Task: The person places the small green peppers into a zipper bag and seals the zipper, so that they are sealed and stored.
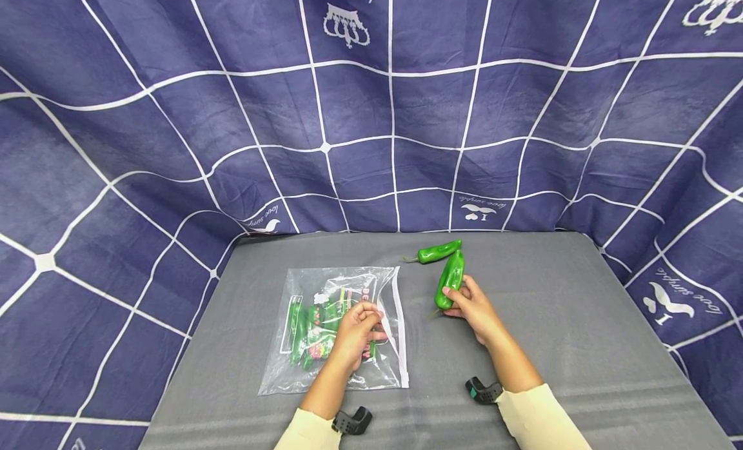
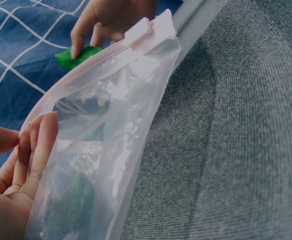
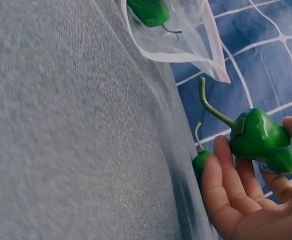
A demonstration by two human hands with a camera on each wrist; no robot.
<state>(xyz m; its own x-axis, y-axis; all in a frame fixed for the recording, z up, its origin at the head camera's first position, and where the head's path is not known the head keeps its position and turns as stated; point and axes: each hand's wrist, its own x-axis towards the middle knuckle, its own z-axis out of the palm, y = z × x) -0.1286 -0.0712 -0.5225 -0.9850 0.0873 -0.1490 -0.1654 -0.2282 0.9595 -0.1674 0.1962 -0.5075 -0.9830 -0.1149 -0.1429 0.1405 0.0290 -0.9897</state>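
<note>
A clear zip bag [image 1: 273, 376] with printed labels lies on the grey table, with green peppers [image 1: 298, 334] inside. My left hand [image 1: 355, 334] pinches the bag's upper layer near its open mouth, lifting it, as the left wrist view shows; a white slider [image 2: 138, 33] sits at one end of the zip strip. To the right of the bag, my right hand [image 1: 477, 313] holds a long green pepper [image 3: 258, 135] between thumb and fingers, its curved stem pointing out freely. Just beyond it, another green pepper [image 1: 439, 251] lies on the table.
The grey cloth-covered table [image 1: 569, 321] extends to both sides of the hands. A blue curtain with white lines [image 1: 360, 108] hangs behind and at the sides. Black bands [image 1: 351, 421] are on both wrists.
</note>
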